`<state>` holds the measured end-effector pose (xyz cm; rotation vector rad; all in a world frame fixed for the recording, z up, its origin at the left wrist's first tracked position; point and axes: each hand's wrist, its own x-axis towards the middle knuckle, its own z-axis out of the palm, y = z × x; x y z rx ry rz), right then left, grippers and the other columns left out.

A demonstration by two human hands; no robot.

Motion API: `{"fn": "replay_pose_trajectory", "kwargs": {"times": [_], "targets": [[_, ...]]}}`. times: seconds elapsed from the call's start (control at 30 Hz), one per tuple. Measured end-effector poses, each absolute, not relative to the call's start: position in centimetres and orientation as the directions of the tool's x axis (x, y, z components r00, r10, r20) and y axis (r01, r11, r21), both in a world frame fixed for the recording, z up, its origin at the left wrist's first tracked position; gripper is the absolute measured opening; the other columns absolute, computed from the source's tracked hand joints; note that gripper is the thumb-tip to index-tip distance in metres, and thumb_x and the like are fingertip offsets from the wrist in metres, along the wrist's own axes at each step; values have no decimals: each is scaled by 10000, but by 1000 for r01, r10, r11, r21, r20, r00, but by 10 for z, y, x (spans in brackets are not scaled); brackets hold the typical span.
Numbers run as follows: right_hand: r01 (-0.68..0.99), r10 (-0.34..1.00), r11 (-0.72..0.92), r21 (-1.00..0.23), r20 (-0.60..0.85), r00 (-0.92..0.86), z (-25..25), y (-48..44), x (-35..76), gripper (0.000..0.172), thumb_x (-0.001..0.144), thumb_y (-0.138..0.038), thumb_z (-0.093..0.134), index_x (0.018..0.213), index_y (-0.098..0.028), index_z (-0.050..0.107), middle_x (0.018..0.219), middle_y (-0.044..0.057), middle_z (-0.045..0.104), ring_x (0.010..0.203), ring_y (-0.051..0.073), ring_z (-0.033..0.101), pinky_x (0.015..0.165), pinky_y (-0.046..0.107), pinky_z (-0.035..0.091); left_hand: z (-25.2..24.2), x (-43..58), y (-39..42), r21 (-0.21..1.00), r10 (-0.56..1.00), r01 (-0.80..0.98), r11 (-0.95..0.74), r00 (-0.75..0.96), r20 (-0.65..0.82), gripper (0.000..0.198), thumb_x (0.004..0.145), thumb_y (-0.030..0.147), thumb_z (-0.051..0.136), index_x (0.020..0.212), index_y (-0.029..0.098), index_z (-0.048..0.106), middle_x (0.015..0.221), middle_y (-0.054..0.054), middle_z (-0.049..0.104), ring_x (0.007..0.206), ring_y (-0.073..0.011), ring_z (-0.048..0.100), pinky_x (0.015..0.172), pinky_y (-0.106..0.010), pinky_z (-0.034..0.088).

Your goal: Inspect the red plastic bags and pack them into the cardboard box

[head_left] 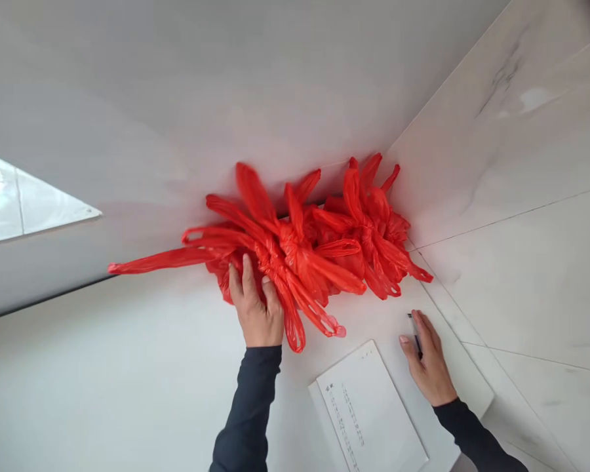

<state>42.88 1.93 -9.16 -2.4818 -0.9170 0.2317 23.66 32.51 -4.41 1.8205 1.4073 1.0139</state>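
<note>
Several tied red plastic bags (319, 269) stand in a row against the grey panel, their handle loops sticking out in all directions. My left hand (258, 311) grips the front of the leftmost bag, thumb and fingers spread around its side. What is inside the bags is hidden. At the right, my right hand (429, 364) rests low on the white surface, with a dark pen (415, 337) between thumb and fingers. An open notebook (373, 413) with handwritten lines lies between my two forearms, nearer the right hand.
The white tabletop (103, 373) meets an upright grey panel (226, 85) behind the bags. A marbled tile wall (531, 262) borders the table's right edge. At the left, a triangular opening (24, 203) in the panel shows pale tiles.
</note>
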Motion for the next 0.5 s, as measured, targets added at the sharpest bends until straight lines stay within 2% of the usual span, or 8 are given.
{"fn": "replay_pose_trajectory", "kwargs": {"times": [0.07,0.17,0.27,0.33,0.5], "targets": [[627,661,-636,-450,102,743,-107,14,430,584,993,-467,402,1523,-237,317,1567,115,336,1456,314,271,1178,574,272,-42,230,324,831,949,460,-313,134,284,547,916,181,510,1461,172,452,1473,-145,477,1402,-277,411,1151,-454,362],[668,649,-614,-421,212,731,-116,17,437,547,996,-459,376,1487,-218,394,1513,126,417,1404,314,364,1167,551,300,-38,201,316,789,914,484,-378,56,403,456,888,147,520,1336,211,580,1287,-92,634,1183,-245,600,945,-389,540],[621,599,-614,-487,226,768,-118,18,443,546,983,-479,389,1466,-227,417,1461,123,486,1350,327,431,1123,553,356,-39,170,302,750,894,550,-368,-14,448,375,868,136,521,1207,214,660,1137,-69,711,1096,-239,627,850,-364,559],[569,519,-604,-559,266,812,-119,14,445,518,968,-485,415,1420,-237,465,1392,117,551,1290,333,492,1071,544,406,-43,157,286,769,900,531,-356,-25,435,362,865,135,512,1183,216,663,1085,-64,727,1049,-225,654,821,-342,554],[647,356,-425,-633,541,762,-116,-1,439,358,951,-412,428,1100,-186,662,1113,124,668,1096,290,586,995,449,443,-45,135,199,835,933,440,-330,17,360,337,864,159,503,1161,221,649,1036,-65,735,967,-206,692,736,-299,541]]}}
